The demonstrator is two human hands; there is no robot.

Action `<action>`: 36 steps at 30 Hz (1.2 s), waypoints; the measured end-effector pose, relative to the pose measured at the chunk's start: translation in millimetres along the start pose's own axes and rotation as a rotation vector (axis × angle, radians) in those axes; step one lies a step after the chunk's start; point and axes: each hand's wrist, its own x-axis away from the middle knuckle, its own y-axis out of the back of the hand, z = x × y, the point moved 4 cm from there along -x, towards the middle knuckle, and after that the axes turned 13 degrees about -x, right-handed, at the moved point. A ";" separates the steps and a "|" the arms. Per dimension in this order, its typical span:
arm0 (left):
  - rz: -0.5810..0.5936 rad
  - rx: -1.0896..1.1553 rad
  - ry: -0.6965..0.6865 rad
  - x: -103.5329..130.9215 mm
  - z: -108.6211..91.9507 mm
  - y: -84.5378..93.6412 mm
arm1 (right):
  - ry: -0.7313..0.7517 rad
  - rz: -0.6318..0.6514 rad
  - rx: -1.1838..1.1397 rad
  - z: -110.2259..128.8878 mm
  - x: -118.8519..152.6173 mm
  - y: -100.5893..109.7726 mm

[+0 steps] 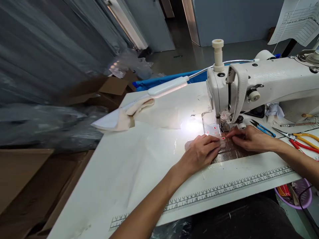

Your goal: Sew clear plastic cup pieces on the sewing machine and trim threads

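A small pale fabric piece with red printed spots (214, 128) lies at the sewing machine's needle area. My left hand (199, 151) rests low over its left side, fingers bent together onto the fabric; the thumb's contact is partly hidden. On the other side my right hand (249, 137) pinches at the fabric's right edge, index finger and thumb close to the presser foot. Both hands lie over the shiny metal needle plate (224, 157). Above them stands the white sewing machine (276, 78), its needle hidden behind the guard.
Blue thread snips (264, 128) and pliers with red and yellow handles (302, 136) lie right of my right hand. A lamp (168, 88) lights the white table (129, 166). Cream cloth (124, 118) sits at its far-left corner. Cardboard boxes (25, 179) stand left; a purple basket (307, 199) is below.
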 end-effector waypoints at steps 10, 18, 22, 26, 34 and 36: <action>0.000 0.023 0.063 -1.6 -3.9 1.1 | 0.137 -0.052 0.141 -11.9 -10.5 -13.4; 0.009 -0.072 0.016 -4.2 -4.9 0.1 | 0.375 -0.056 0.264 -26.7 3.2 -25.9; -0.061 -0.112 -0.009 -4.7 -6.4 1.0 | 0.396 -0.062 0.202 -27.8 4.4 -25.0; -0.149 -0.147 -0.054 -5.3 -6.6 2.1 | 0.353 -0.069 0.175 -27.7 5.1 -23.6; -0.161 -0.167 -0.116 -5.7 -6.5 -1.1 | 0.249 -0.097 0.100 -21.5 2.2 -15.6; -0.167 -0.173 -0.127 -6.1 -7.0 -0.6 | 0.262 -0.118 0.110 -21.2 1.5 -12.9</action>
